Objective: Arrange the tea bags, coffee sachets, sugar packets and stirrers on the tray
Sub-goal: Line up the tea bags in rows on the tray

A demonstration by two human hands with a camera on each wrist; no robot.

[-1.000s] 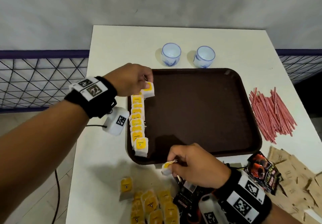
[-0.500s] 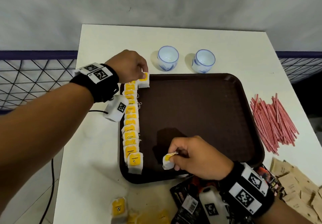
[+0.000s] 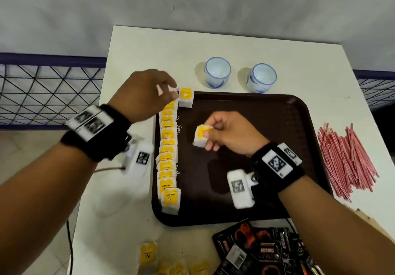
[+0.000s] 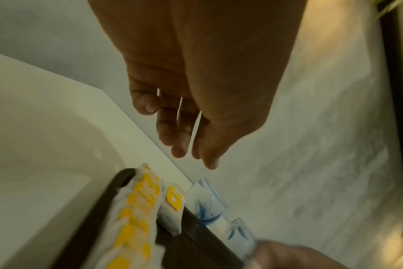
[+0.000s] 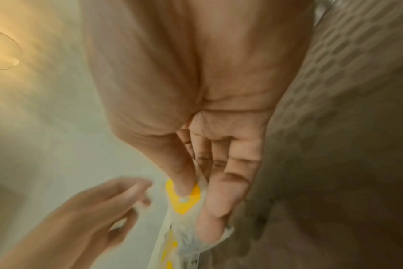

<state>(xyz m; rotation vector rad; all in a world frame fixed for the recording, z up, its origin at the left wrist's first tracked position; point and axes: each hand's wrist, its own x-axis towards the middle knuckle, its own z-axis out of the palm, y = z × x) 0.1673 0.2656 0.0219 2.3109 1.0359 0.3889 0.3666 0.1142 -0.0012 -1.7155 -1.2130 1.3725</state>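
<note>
Now, with right hand (image 3: 224, 134) pinching a tea bag (image 3: 201, 135) above the tray (image 3: 277, 125) and left hand (image 3: 147, 95) released, empty: set flat just beside the corner bag (image 3: 185, 97), tag up.

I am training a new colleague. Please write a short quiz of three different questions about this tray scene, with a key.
1. True or false: the left hand holds a tea bag.
2. Which item is between the right hand's fingers? A) stirrer B) tea bag C) coffee sachet
3. Fill in: the red stirrers lie on the table, ____ of the tray.

Key: 1 false; 2 B, the held tea bag; 3 right.
</note>
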